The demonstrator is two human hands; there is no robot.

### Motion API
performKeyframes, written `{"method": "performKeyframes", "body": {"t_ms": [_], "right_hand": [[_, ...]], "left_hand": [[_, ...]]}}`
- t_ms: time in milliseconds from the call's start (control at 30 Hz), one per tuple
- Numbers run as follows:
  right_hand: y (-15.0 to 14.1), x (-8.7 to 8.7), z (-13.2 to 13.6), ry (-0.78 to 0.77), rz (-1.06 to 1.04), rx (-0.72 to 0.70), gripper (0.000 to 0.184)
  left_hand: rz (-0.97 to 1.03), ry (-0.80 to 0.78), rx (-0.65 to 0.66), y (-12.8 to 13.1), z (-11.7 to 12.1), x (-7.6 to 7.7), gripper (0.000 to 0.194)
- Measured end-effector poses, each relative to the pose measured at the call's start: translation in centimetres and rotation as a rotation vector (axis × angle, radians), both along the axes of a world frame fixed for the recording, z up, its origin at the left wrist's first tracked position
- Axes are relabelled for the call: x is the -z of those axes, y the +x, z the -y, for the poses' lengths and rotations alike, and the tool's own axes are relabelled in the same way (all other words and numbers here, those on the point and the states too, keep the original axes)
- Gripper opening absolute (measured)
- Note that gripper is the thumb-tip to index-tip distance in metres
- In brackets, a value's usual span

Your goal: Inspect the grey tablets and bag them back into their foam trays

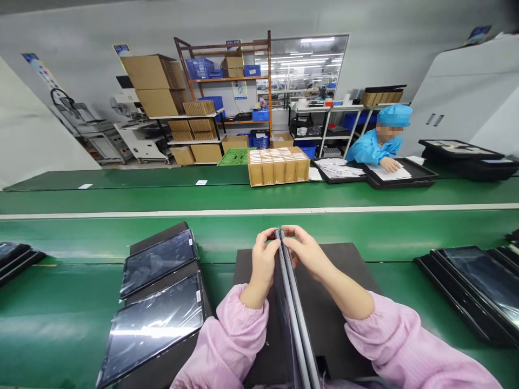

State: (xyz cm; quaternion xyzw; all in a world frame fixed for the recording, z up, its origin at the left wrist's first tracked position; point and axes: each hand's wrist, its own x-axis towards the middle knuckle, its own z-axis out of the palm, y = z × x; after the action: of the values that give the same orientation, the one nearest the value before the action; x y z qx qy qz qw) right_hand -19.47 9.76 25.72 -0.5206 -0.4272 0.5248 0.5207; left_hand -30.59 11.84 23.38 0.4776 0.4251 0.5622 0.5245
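Two thin tablets stand on edge side by side in front of me, their grey rims facing up. My left hand (263,259) grips the far top corner of the left tablet (288,319), thumb and fingers closed on it. On the other side, my right hand (305,249) pinches the far corner of the right tablet (300,319). Only a narrow gap separates the two. Beneath them lies a dark mat (340,292). To the left, two film-covered tablets, the upper one (160,262) and the lower one (156,327), rest face up on dark pads.
More tablets (482,281) lie at the right, and a dark stack (18,262) sits at the far left. Across the green bench (121,202) stand a divided cardboard box (278,167) and black trays (424,175). A co-worker in blue (371,148) handles white sheets there.
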Motion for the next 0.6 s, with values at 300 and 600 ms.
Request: {"method": "performKeyframes", "body": {"t_ms": [300, 600], "right_hand": [[-0.2, 0.5, -0.7, -0.035, -0.122, -0.047, 0.029], [-0.3, 0.7, -0.6, -0.029, -0.142, -0.069, 0.029]], "left_hand": [[-0.021, -0.031, 0.076, -0.4, -0.8, -0.8, 0.022], [-0.021, -0.039, 0.113, -0.7, -0.9, -0.9, 0.019]]}}
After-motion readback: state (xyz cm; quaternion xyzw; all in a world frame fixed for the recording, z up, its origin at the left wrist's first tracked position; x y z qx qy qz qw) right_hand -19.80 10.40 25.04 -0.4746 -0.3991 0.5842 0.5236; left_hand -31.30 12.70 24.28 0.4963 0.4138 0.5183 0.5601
